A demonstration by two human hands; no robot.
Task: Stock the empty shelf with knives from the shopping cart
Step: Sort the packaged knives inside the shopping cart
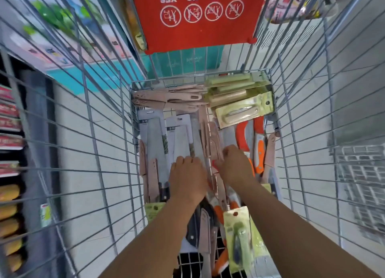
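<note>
I look straight down into a wire shopping cart (108, 153) whose floor is covered with packaged knives. Carded steel knives (158, 140) lie at the left, pink sheathed knives (173, 96) at the far end, orange-handled knives (258, 150) at the right, and yellow-green packs (239, 98) at the far right corner. My left hand (187, 175) rests palm down on the carded knives with fingers curled. My right hand (235, 165) is curled over pink sheathed knives (214, 146) in the middle. Whether either hand grips a knife is hidden under the fingers.
A red child-seat flap (198, 17) with warning icons hangs over the cart's far end. A green knife pack (239, 236) stands near my right forearm. Store shelves with goods (10, 140) run along the left; grey tiled floor shows through the wires.
</note>
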